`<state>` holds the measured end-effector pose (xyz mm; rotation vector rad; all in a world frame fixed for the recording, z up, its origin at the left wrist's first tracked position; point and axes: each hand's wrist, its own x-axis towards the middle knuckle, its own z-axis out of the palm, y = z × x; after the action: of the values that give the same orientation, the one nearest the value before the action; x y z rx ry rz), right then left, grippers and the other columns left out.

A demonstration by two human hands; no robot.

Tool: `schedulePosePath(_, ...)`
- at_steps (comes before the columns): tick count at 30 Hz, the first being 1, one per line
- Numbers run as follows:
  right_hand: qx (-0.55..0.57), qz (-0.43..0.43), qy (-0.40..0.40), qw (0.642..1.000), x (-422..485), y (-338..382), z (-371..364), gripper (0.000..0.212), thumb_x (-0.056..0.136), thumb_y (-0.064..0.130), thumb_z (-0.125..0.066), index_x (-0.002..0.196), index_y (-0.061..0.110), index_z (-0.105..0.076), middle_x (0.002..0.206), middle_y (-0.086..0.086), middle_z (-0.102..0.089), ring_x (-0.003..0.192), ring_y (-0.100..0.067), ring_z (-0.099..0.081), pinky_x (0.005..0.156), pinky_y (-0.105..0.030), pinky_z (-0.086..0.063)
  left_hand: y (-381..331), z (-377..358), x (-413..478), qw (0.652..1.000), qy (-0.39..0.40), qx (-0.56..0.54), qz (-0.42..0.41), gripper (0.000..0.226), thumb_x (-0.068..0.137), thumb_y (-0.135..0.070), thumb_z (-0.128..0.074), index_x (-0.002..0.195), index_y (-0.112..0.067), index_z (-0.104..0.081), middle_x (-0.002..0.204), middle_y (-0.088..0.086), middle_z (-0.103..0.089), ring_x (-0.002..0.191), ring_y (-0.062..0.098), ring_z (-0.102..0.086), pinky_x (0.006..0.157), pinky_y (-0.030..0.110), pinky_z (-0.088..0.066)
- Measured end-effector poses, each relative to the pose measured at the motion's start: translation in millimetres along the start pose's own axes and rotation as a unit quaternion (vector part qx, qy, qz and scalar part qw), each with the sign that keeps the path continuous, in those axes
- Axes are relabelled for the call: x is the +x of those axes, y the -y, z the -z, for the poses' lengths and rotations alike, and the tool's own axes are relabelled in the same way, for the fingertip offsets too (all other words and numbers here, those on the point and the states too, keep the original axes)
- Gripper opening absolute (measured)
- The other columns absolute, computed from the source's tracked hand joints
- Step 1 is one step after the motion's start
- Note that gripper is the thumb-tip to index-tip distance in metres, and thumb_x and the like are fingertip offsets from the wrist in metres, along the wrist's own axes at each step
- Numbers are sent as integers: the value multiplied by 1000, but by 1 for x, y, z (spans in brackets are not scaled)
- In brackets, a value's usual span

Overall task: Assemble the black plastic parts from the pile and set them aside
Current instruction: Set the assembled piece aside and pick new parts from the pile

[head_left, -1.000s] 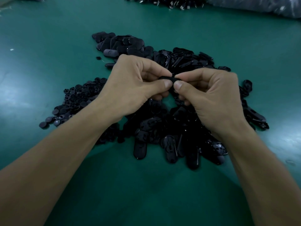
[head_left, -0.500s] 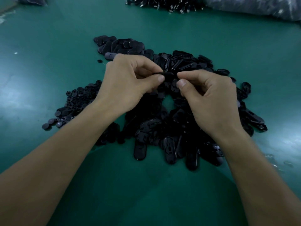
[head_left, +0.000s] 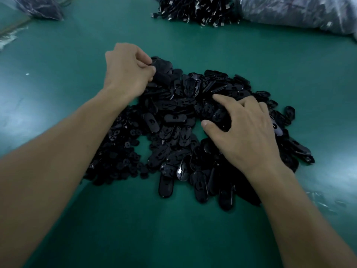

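Left hand [head_left: 127,72] in pinch on black part [head_left: 162,78], right hand [head_left: 245,128] spread over pile [head_left: 173,117]

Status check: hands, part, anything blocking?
Left hand pinches a black part at the pile's far-left edge. Right hand open, reaching into the pile. Nothing blocking either hand.

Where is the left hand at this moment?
Head view, upper left: the left hand grips a black part at the far-left edge of the pile.
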<state>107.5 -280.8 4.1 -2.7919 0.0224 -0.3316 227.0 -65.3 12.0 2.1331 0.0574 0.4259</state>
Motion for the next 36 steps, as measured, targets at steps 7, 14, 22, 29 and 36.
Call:
schedulePosePath(7,-23,25,14,999,3,4,-5,40,97,53,-50,134,39,-58,112,5,-46,116,-21,-40,100,-37,-33,9,-5,2,999,4,53,-5,21,85,-19,-77,72,-29,-66,69,-7,-66,65,9,-62,71,24,-52)
schedulePosePath(14,22,33,-45,998,4,0,-5,31,101,33,-56,127,21,-67,114,-2,-65,113,-24,-55,103,-33,-35,-12,-5,-15,999,-10,32,-32,15,85,-22,-76,77,-31,-67,71,-17,-64,59,-10,-59,54,2,-41)
schedulePosePath(22,228,87,-147,959,1,4,-3,28,90,6,-68,110,24,-63,91,18,-66,85,2,-63,79,-11,-48,-39,-1,-66,977,158,-142,1,9,91,-27,-72,83,-22,-75,72,-4,-75,57,1,-59,52,16,-49)
schedulePosePath(29,315,168,-214,909,2,5,-5,15,84,-3,-74,90,11,-73,90,8,-71,86,-3,-69,78,-18,-54,-43,4,-87,940,266,-205,62,25,94,-31,-67,79,-14,-77,74,6,-76,55,8,-61,49,17,-49)
schedulePosePath(36,316,173,-192,913,0,7,-8,19,82,-2,-74,92,13,-74,92,9,-71,86,-1,-68,78,-15,-52,-39,8,-87,894,280,-331,110,15,72,-25,-74,80,-13,-78,69,3,-70,55,6,-61,50,15,-51)
